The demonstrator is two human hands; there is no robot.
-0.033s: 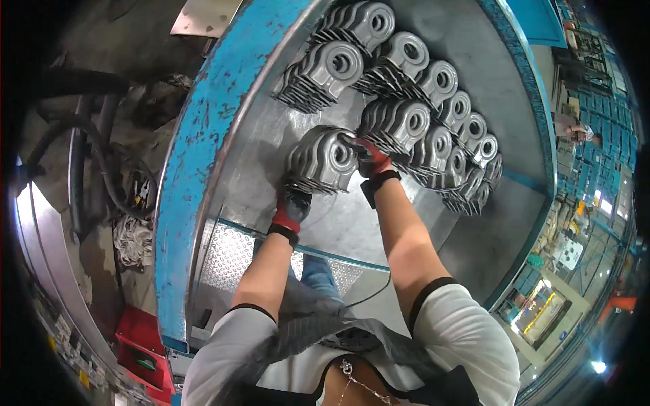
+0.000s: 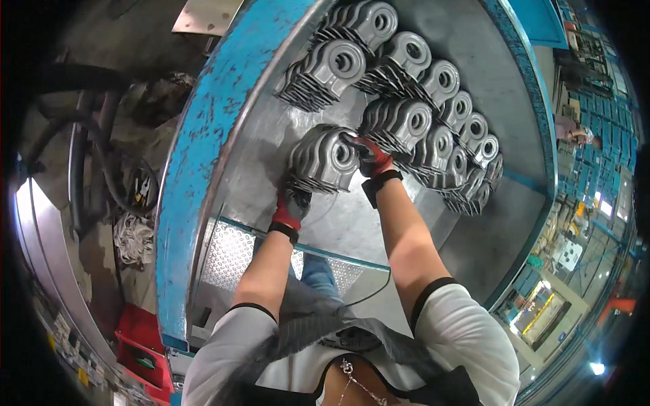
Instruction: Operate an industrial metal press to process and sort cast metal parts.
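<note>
A nested stack of grey pressed-metal brackets (image 2: 323,161), each with a round raised hole, lies tilted on the metal floor of a blue bin. My left hand (image 2: 294,205), in a black and red glove, grips its lower left edge, with the fingertips partly hidden under the plates. On the right side my right hand (image 2: 370,156), gloved alike, is closed on the front bracket beside its hole. The stack sits between both hands. Just right of my right hand lies another row of the same brackets (image 2: 399,125).
More bracket rows (image 2: 332,71) fill the far and right parts of the bin. A worn blue bin wall (image 2: 220,101) rises on the left, another (image 2: 531,74) on the right. Black hoses (image 2: 101,149) and a red container (image 2: 139,345) stand outside to the left.
</note>
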